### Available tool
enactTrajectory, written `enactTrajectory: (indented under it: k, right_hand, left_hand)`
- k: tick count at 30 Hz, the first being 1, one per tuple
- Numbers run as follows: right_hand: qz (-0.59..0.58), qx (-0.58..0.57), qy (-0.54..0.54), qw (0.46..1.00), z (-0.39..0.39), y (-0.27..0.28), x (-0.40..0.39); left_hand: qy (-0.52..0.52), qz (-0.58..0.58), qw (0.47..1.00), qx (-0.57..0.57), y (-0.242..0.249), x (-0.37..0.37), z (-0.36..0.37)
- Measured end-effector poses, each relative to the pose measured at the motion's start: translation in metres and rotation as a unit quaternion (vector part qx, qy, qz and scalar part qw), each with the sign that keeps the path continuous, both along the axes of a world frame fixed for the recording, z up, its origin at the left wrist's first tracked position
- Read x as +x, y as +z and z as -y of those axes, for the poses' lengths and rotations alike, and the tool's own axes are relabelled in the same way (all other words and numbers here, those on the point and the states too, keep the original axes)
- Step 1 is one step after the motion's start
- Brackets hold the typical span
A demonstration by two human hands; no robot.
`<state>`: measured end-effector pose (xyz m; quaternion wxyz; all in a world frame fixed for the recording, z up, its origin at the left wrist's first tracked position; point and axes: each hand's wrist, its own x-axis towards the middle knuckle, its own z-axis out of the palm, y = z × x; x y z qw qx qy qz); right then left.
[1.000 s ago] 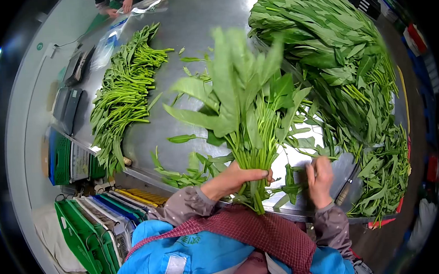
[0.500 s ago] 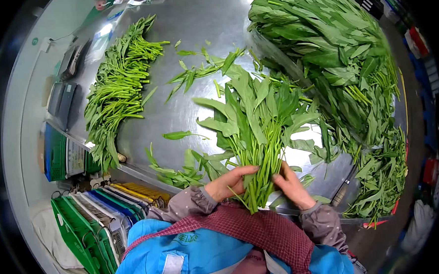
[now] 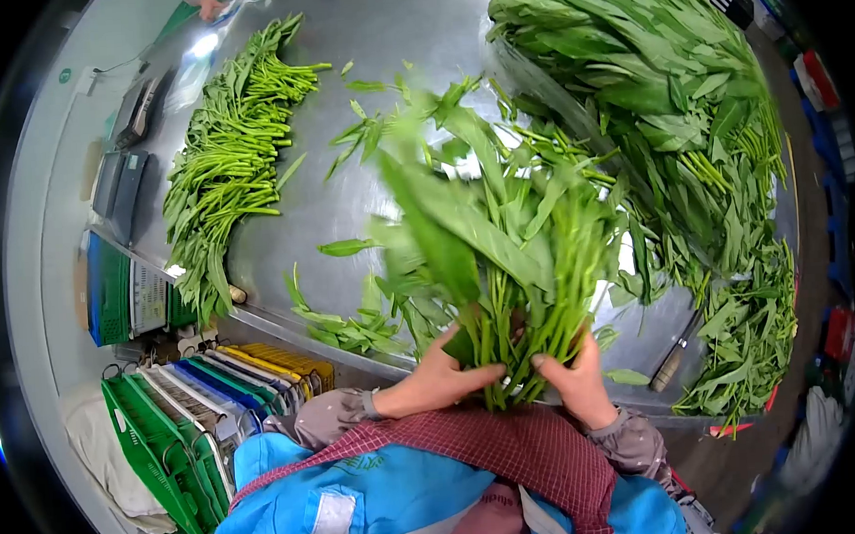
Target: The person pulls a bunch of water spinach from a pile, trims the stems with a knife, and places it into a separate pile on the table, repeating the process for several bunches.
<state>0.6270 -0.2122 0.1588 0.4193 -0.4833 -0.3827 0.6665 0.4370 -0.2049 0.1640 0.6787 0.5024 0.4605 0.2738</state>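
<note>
A bunch of water spinach (image 3: 509, 253) stands upright between my two hands at the table's near edge, leaves away from me and partly blurred. My left hand (image 3: 441, 375) is closed round the stems on the left side, thumb across the front. My right hand (image 3: 573, 373) grips the stems on the right, thumb and fingers pinching them low down. The stems split into two parts between the hands. Loose leaves (image 3: 353, 329) lie left of the bunch. To the right, a knife with a wooden handle (image 3: 667, 366) rests on the table.
A large heap of water spinach (image 3: 640, 72) fills the right side of the metal table (image 3: 347, 213). A neat row of bunches (image 3: 238, 151) lies on the left. Green crates (image 3: 153, 465) stand below left. Another person's hand (image 3: 209, 6) shows at the top.
The bunch has spread apart and its leaves have swung up and to the left. My left hand has moved lower on the stems, and the stems have parted between my hands.
</note>
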Motion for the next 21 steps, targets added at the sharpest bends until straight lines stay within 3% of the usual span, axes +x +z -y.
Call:
enactTrajectory:
  k: [2, 4, 6, 7, 8, 10, 12, 14, 16, 17, 18, 19, 20, 21]
  right_hand:
    - [-0.027, -0.014, -0.016, 0.999, 0.001, -0.008, 0.001]
    - [-0.124, -0.211, -0.161, 0.956, 0.000, -0.027, -0.004]
    - [-0.114, -0.212, -0.121, 0.963, 0.002, -0.032, -0.004]
    - [-0.158, -0.235, -0.121, 0.951, 0.005, -0.025, -0.003]
    - [-0.199, -0.257, -0.121, 0.938, 0.009, -0.022, -0.001]
    - [-0.198, -0.243, -0.105, 0.944, 0.012, -0.031, 0.003]
    - [-0.314, -0.243, -0.104, 0.912, 0.014, -0.034, 0.004]
    - [-0.315, -0.232, -0.098, 0.915, 0.015, -0.029, 0.002]
    - [-0.325, -0.216, -0.173, 0.904, 0.011, -0.019, -0.003]
    - [-0.325, -0.216, -0.173, 0.904, 0.011, -0.023, -0.003]
    - [-0.217, -0.256, -0.145, 0.931, 0.012, -0.031, -0.002]
    - [-0.105, -0.292, -0.115, 0.944, 0.012, -0.035, -0.001]
    - [-0.105, -0.292, -0.114, 0.944, 0.014, -0.035, 0.000]
    - [-0.048, -0.189, -0.082, 0.977, 0.016, -0.035, 0.001]
  left_hand:
    - [0.081, 0.192, 0.964, -0.165, 0.006, 0.000, -0.007]
    - [0.049, 0.175, 0.978, -0.103, -0.001, 0.002, -0.008]
    - [0.130, 0.205, 0.867, -0.435, 0.000, 0.004, -0.013]
    - [0.130, 0.311, 0.843, -0.419, -0.034, 0.002, -0.001]
    - [0.106, 0.247, 0.860, -0.433, -0.037, -0.003, -0.002]
    - [0.081, 0.369, 0.817, -0.435, -0.053, 0.000, 0.001]
    - [0.075, 0.355, 0.824, -0.436, -0.054, 0.003, 0.000]
    - [0.071, 0.338, 0.831, -0.435, -0.053, 0.007, -0.002]
    - [0.089, 0.360, 0.790, -0.488, -0.048, 0.015, -0.007]
    - [0.089, 0.360, 0.790, -0.489, -0.035, 0.016, -0.012]
    - [0.006, 0.232, 0.891, -0.392, -0.016, 0.018, -0.017]
    - [-0.077, 0.093, 0.953, -0.277, -0.006, 0.020, -0.020]
    - [-0.077, 0.094, 0.953, -0.277, -0.012, 0.023, -0.017]
    - [-0.049, 0.131, 0.950, -0.281, -0.022, 0.028, -0.011]
